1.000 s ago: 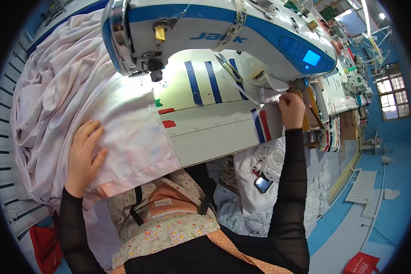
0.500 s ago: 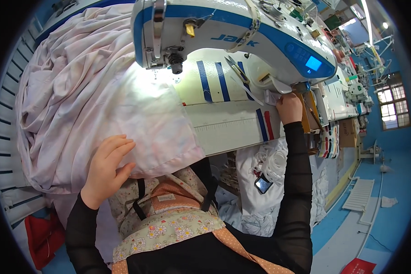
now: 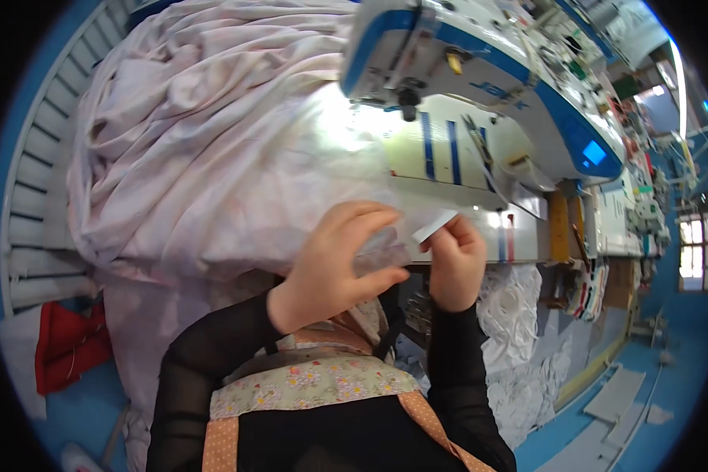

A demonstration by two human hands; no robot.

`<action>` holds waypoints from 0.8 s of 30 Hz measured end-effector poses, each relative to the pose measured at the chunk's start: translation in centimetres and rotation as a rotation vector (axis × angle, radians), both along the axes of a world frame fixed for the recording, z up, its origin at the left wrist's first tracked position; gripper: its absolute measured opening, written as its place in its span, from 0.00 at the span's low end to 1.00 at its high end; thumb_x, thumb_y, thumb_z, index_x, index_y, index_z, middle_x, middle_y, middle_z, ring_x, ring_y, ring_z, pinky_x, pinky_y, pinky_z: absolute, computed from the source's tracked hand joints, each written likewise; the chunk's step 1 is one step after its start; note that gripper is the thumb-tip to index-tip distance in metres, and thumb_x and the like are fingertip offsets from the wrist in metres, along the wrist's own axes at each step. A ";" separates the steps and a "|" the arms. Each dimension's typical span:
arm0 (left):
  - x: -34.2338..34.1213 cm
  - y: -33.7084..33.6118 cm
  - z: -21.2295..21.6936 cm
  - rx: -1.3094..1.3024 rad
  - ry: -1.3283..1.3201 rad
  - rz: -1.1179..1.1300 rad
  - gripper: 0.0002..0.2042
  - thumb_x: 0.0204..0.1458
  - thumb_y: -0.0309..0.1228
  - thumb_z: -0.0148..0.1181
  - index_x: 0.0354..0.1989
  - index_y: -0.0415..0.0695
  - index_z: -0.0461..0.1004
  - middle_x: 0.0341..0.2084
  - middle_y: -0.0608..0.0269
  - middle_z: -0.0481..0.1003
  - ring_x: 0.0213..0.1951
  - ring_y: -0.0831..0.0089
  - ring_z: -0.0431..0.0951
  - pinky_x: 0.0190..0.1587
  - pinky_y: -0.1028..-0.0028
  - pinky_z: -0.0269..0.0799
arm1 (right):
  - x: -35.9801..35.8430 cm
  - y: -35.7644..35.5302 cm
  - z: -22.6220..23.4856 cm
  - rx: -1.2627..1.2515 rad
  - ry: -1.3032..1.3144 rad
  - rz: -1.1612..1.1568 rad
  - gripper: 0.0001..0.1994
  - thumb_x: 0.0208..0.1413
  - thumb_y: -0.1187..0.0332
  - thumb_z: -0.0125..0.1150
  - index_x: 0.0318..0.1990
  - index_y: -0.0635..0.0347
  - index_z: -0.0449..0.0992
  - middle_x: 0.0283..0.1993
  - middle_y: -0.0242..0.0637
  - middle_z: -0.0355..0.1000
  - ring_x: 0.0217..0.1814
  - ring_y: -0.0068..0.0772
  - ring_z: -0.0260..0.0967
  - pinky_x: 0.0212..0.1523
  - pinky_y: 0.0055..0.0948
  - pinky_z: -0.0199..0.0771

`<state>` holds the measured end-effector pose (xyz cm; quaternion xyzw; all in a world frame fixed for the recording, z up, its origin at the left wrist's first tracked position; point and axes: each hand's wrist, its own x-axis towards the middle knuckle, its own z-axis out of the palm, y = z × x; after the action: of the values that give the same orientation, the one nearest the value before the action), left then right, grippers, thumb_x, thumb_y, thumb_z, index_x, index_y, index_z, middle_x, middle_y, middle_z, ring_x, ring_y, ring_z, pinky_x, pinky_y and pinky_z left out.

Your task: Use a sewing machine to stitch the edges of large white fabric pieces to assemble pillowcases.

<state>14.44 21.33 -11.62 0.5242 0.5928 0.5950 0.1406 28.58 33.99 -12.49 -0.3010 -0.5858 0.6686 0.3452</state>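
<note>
My right hand [image 3: 458, 267] pinches a small white label-like piece [image 3: 434, 226] between thumb and fingers, just above the front edge of the machine table. To its left, my left hand [image 3: 326, 267] has its thumb and fingers spread around nothing, over the near corner of the pale pink fabric [image 3: 204, 149]. That fabric lies in a large folded heap on the left, and its flat part reaches under the lit needle area of the white and blue sewing machine [image 3: 488, 86]. What the small piece bears cannot be made out.
Scissors [image 3: 480, 145] lie on the machine bed behind my right hand, near blue tape strips [image 3: 455, 153]. A yellow-brown box [image 3: 558, 228] stands at the table's right end. White cloth and coiled strips [image 3: 511, 303] hang below, and a slatted rail [image 3: 23, 173] borders the left.
My right hand has come left from beside the machine's base, now carrying the white piece. My left hand has moved right toward it. The whole view has shifted, so the machine appears farther right.
</note>
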 end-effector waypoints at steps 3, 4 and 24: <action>-0.4 -0.3 -2.1 0.030 0.117 0.130 0.16 0.42 0.23 0.68 0.42 0.43 0.79 0.32 0.56 0.75 0.32 0.65 0.75 0.31 0.71 0.70 | -1.8 -3.4 -0.2 -0.082 0.016 0.156 0.04 0.53 0.82 0.56 0.35 0.64 0.72 0.32 0.31 0.73 0.37 0.18 0.70 0.38 0.19 0.70; -0.9 -0.8 -2.2 0.019 0.125 0.148 0.16 0.42 0.23 0.68 0.42 0.43 0.79 0.32 0.56 0.75 0.32 0.65 0.75 0.31 0.71 0.70 | -2.3 -3.9 -0.2 -0.092 0.023 0.175 0.04 0.53 0.82 0.56 0.35 0.64 0.72 0.32 0.31 0.73 0.37 0.18 0.70 0.38 0.19 0.70; -3.4 -5.4 -2.7 -0.011 0.018 -0.132 0.07 0.49 0.22 0.61 0.36 0.37 0.78 0.32 0.55 0.74 0.34 0.66 0.75 0.35 0.73 0.70 | -2.2 -3.6 0.2 0.636 -0.070 0.362 0.03 0.52 0.82 0.58 0.33 0.66 0.75 0.53 0.47 0.72 0.46 0.33 0.71 0.49 0.26 0.70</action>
<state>11.07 15.95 -14.31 0.5666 0.5614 0.5766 0.1767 26.35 30.39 -12.30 -0.0927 -0.8196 0.4927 0.2773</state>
